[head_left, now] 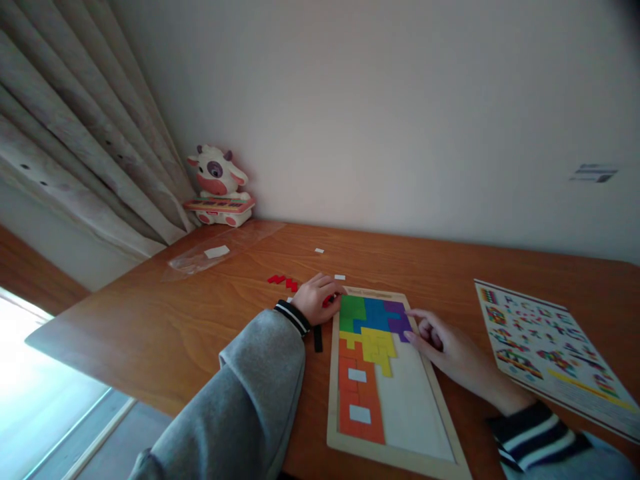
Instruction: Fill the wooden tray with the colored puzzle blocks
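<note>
A wooden puzzle tray (pixel 345 443) lies on the table in front of me, partly filled with green, blue, purple, yellow and orange blocks (pixel 375 323). My left hand (pixel 317 300) rests just left of the tray's top corner, fingers curled round a small red piece (pixel 329 301). My right hand (pixel 443 347) lies on the tray's right edge, fingers curled, its fingertips against the purple block (pixel 400 323). Two loose red pieces (pixel 283 281) sit on the table just beyond my left hand.
A printed pattern sheet (pixel 545 347) lies at the right. A toy cow with a small keyboard (pixel 219 187) stands by the wall, next to a curtain (pixel 75 133). A clear plastic bag (pixel 215 253) and small white scraps (pixel 320 251) lie on the wooden table (pixel 175 320).
</note>
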{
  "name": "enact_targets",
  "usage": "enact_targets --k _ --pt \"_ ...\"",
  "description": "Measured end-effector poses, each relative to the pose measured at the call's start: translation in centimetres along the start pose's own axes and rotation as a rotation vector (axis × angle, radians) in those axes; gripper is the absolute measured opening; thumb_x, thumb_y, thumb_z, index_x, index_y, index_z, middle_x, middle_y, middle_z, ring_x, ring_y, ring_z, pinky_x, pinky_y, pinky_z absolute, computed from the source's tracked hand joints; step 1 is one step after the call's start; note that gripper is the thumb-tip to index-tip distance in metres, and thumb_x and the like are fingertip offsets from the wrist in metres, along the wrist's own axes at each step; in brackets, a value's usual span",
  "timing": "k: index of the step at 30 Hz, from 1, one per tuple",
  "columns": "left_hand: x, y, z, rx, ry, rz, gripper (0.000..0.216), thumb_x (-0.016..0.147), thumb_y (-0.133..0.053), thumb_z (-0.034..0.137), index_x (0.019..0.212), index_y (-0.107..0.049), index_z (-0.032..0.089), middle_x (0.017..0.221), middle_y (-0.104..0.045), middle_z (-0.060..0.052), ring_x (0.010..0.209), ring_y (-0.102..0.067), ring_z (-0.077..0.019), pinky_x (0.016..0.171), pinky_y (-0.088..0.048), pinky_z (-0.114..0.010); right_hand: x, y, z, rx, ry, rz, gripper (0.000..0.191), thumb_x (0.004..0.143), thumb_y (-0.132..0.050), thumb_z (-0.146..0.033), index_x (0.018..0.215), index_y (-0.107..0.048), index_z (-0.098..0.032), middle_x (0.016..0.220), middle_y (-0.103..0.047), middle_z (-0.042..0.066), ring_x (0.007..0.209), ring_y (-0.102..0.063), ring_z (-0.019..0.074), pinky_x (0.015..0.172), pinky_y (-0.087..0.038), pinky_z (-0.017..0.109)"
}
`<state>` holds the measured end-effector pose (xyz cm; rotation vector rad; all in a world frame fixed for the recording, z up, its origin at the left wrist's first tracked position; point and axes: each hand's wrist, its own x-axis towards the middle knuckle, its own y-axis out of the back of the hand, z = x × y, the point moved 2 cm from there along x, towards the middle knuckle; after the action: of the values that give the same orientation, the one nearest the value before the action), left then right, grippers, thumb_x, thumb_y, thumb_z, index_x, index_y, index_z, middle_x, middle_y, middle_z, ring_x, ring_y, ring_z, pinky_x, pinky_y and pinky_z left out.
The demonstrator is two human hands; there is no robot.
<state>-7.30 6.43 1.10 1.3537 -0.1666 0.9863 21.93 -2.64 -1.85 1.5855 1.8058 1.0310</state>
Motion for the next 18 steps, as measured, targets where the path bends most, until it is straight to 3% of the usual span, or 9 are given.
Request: enact_targets --k 11,18 --pt "0.2 -0.1 0.6 -0.038 -0.014 -0.068 0.019 0.085 -0.049 0.017 0.093 -0.067 0.018 0.089 -0.068 -0.008 0.082 -0.059 -0.0191 0.08 -0.05 -0.032 2.5 0.9 1.0 0.046 0.015 -0.205 0.044 0.087 -0.056 -0.048 0.125 -0.053 -0.026 0.066 -0.051 -0.004 0.058 -0.051 0.0147 0.051 -0.04 0.026" --pt "0.1 -0.1 0.6 0.016 0.003 -0.073 0.019 0.087 -0.05 0.017 0.097 -0.066 0.018 0.092 -0.068 -0.008 0.087 -0.06 -0.0199 0.083 -0.051 -0.034 2.0 0.7 0.4 0.036 0.004 -0.058 0.039 0.093 -0.044 -0.053 0.118 -0.058 -0.026 0.071 -0.061 -0.001 0.064 -0.059 0.0179 0.061 -0.046 0.03"
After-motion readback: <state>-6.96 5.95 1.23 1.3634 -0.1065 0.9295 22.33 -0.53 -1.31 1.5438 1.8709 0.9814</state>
